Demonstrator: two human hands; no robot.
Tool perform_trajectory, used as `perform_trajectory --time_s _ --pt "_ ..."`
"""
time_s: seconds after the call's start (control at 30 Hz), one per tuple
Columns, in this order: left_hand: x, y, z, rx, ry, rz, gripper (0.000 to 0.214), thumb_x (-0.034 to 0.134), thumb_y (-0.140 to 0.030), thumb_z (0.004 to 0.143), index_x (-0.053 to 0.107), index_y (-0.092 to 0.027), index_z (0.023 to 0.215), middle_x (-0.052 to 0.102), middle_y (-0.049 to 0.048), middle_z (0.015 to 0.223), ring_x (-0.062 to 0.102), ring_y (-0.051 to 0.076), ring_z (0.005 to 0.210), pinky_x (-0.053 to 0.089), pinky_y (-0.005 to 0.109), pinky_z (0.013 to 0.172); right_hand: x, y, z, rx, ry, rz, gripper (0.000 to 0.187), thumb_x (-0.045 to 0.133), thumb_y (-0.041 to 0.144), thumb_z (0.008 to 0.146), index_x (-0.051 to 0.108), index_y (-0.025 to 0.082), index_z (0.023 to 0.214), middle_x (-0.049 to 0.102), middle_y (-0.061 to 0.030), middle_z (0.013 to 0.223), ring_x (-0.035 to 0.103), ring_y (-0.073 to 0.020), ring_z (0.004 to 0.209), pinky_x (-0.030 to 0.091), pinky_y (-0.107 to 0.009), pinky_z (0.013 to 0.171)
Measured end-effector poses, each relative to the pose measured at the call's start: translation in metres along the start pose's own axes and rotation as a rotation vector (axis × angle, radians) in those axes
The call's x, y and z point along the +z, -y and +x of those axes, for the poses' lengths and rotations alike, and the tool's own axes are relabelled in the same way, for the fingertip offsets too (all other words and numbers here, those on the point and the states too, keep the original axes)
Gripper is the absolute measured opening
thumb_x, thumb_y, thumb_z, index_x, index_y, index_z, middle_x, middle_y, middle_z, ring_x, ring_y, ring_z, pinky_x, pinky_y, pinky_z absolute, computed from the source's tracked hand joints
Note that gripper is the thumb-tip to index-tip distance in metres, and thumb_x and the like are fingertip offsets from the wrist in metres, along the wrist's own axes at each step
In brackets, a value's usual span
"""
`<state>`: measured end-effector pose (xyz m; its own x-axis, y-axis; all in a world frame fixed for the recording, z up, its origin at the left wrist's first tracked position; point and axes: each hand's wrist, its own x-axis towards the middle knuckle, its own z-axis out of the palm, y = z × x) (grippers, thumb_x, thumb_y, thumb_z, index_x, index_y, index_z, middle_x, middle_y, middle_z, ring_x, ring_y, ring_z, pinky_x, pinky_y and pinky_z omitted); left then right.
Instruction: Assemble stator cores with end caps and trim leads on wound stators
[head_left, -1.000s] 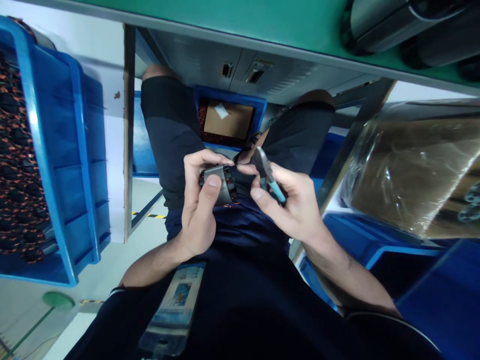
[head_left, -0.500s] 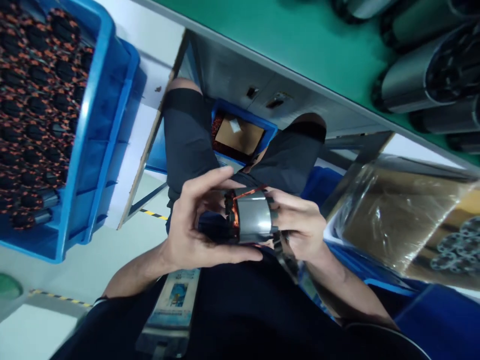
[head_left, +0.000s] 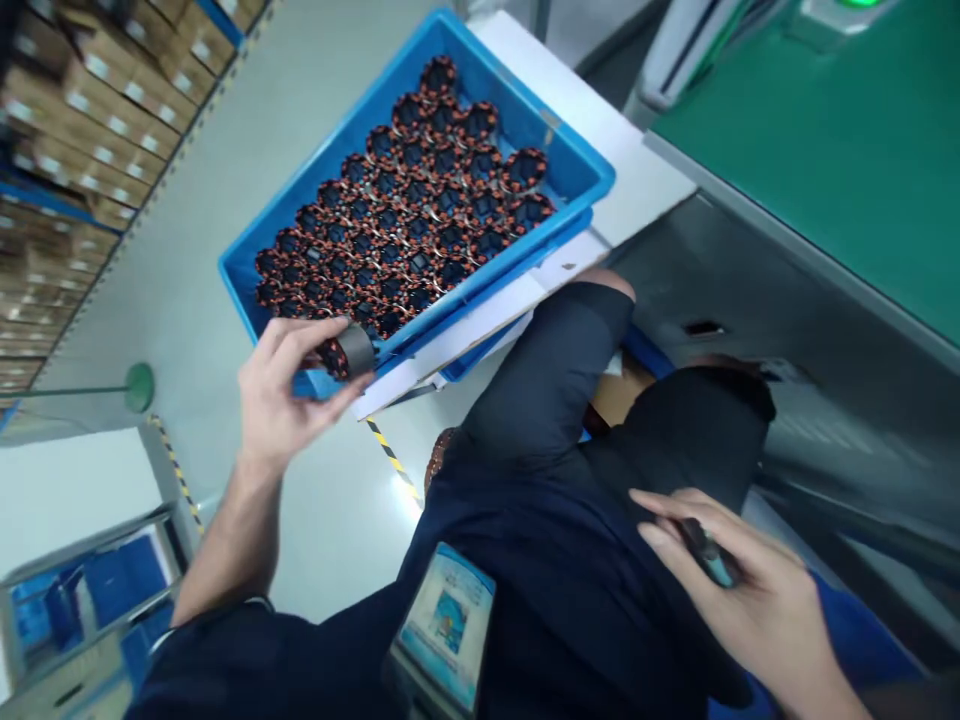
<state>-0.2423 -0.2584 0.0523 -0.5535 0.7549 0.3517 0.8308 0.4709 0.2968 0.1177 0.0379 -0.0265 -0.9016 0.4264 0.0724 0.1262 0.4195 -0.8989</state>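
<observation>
My left hand (head_left: 281, 400) grips a wound motor stator (head_left: 357, 350) between thumb and fingers. It has a bare grey metal ring and dark ends with copper-coloured wire. The stator is tilted over the near left corner of a blue bin (head_left: 589, 185). Inside that bin stand several rows of similar stators (head_left: 416, 225) with their copper windings facing up. Off to the right, above my lap, my right hand (head_left: 765, 600) is closed around a small dark hand tool with a teal part (head_left: 709, 555). Its working end is hidden, so its exact kind cannot be made out.
A green-topped workbench (head_left: 847, 170) runs along the right. The blue bin rests on a white board (head_left: 652, 190) beside it. Under the bench a box with cardboard (head_left: 626, 385) lies between my knees. Shelves of cartons (head_left: 112, 110) stand far left. A badge (head_left: 450, 620) hangs on my chest.
My view has swung left. My left hand has carried the stator from in front of my lap to the blue bin. My right hand has let go of the stator and moved away right.
</observation>
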Motion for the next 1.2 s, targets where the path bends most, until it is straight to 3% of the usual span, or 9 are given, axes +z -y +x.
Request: perform_trajectory --time_s 0.1,0.23,0.43,0.63,0.77,0.83,0.9,1.03,1.2 --pt "-0.023 0.061 -0.002 -0.096 0.302 0.094 0.051 0.086 -0.058 0.103 0.081 -0.028 0.144 0.078 0.009 0.126 0.079 0.028 0.11 0.068 0.042 0.093 0.006 -0.006 0.003 0.056 -0.004 -0.052 0.009 0.078 0.028 0.108 0.085 0.026 0.102 0.088 -0.0025 0.098 0.078 -0.0154 0.069 0.065 -0.023 0.068" --pt "-0.001 0.097 -0.003 -0.207 0.584 -0.061 0.05 0.076 -0.056 0.099 0.084 -0.027 0.139 0.076 0.009 0.12 0.077 0.027 0.102 0.068 0.043 0.097 0.022 -0.006 0.016 0.112 0.068 -0.052 0.014 0.078 0.037 0.107 0.088 0.027 0.104 0.09 -0.0045 0.097 0.079 -0.0183 0.065 0.068 -0.026 0.066" --pt "0.034 0.105 -0.006 -0.329 0.581 -0.243 0.062 0.077 -0.031 0.091 0.071 -0.023 0.152 0.079 0.0102 0.136 0.078 0.022 0.101 0.07 0.039 0.097 0.049 -0.013 0.022 0.121 0.162 -0.083 0.026 0.079 0.049 0.107 0.093 0.03 0.118 0.092 -0.0051 0.104 0.083 -0.0203 0.071 0.072 -0.027 0.074" --pt "0.044 0.105 -0.025 -0.502 0.457 -0.447 0.056 0.085 -0.041 0.097 0.063 -0.023 0.146 0.083 0.0132 0.14 0.085 0.021 0.102 0.075 0.036 0.092 0.05 -0.018 0.038 0.249 0.265 -0.137 0.053 0.075 0.053 0.108 0.077 0.027 0.155 0.082 -0.0025 0.09 0.085 -0.0192 0.075 0.069 -0.022 0.072" --pt "0.054 0.105 -0.036 -0.569 0.398 -0.547 0.045 0.083 -0.043 0.099 0.066 -0.023 0.135 0.084 0.0143 0.141 0.088 0.023 0.105 0.076 0.038 0.094 0.054 0.017 0.096 0.037 0.29 -0.216 0.07 0.06 0.045 0.117 0.045 0.034 0.184 0.082 -0.0099 0.128 0.087 -0.0212 0.098 0.074 -0.033 0.092" --pt "0.053 0.106 -0.039 -0.576 0.395 -0.586 0.044 0.078 -0.04 0.1 0.068 -0.024 0.14 0.085 0.0133 0.143 0.09 0.023 0.107 0.076 0.039 0.098 0.068 0.04 0.138 -0.084 0.302 -0.256 0.08 0.06 0.041 0.116 0.032 0.038 0.191 0.074 -0.0131 0.146 0.084 -0.0239 0.109 0.075 -0.04 0.099" --pt "0.047 0.105 -0.041 -0.578 0.398 -0.602 0.043 0.071 -0.036 0.104 0.069 -0.026 0.146 0.087 0.0115 0.142 0.091 0.023 0.11 0.075 0.04 0.102 0.092 0.059 0.184 -0.203 0.318 -0.264 0.09 0.066 0.036 0.11 0.029 0.036 0.193 0.07 -0.014 0.146 0.079 -0.0268 0.114 0.074 -0.045 0.103" --pt "0.028 0.089 -0.056 -0.605 0.377 -0.545 0.037 0.063 -0.045 0.115 0.071 -0.027 0.146 0.09 0.0091 0.135 0.091 0.026 0.114 0.074 0.039 0.097 0.152 0.07 0.276 -0.293 0.208 -0.465 0.088 0.073 0.031 0.097 0.052 0.025 0.182 0.063 -0.0174 0.141 0.068 -0.0369 0.132 0.064 -0.059 0.123" --pt "0.028 0.056 -0.088 -0.64 0.288 -0.402 0.033 0.057 -0.051 0.12 0.078 -0.027 0.131 0.093 0.0054 0.122 0.09 0.026 0.108 0.069 0.035 0.091 0.197 0.058 0.346 -0.292 0.149 -0.581 0.074 0.07 0.028 0.095 0.068 0.024 0.169 0.058 -0.0214 0.148 0.059 -0.0442 0.131 0.06 -0.068 0.117"
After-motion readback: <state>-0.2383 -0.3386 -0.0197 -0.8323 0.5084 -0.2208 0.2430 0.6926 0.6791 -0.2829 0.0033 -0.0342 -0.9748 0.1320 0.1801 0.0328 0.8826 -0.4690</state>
